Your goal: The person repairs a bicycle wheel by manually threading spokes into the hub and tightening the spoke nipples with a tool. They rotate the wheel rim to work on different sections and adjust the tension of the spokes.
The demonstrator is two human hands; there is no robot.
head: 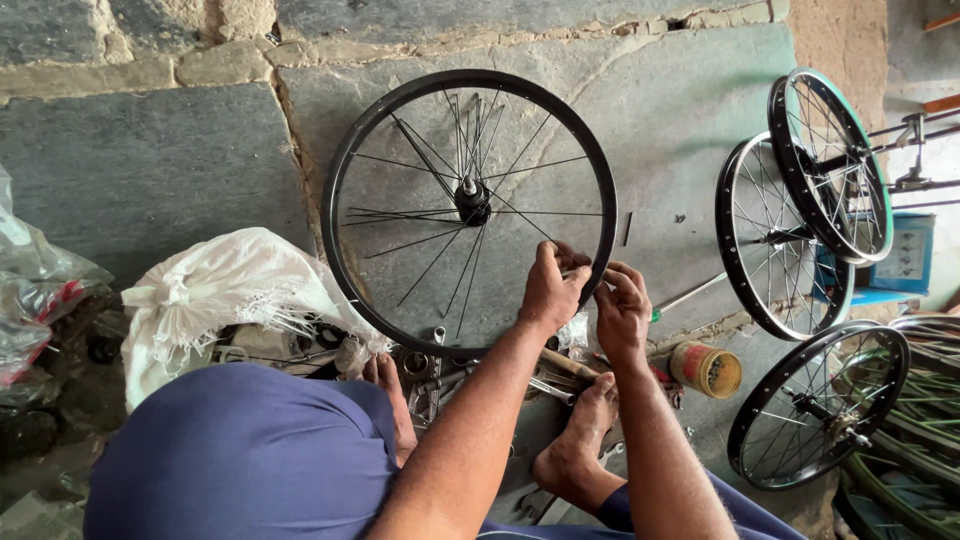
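from the head camera, a black bicycle wheel rim (345, 160) with thin loose spokes (430, 265) and a dark hub (472, 200) stands upright on the stone floor (150, 170), filling the middle of the view. at about five o'clock on that rim the person's two hands meet: the left hand (550, 290) is closed with its fingers curled over the rim's edge, and the right hand (623, 310) sits just beside it, fingertips pinched together on something too small to make out, right at the rim. a bare foot (580, 430) rests on the ground below the hands, at six o'clock from the wheel, among scattered metal tools (430, 385). a small yellowish tin (708, 369) lies on its side near the right hand, at four o'clock. a white woven sack (215, 295) slumps at eight o'clock from the wheel, with clear plastic bags (30, 290) further out at nine o'clock. off at three o'clock, three more spoked wheels (785, 235) lean together, well apart from the one in hand.
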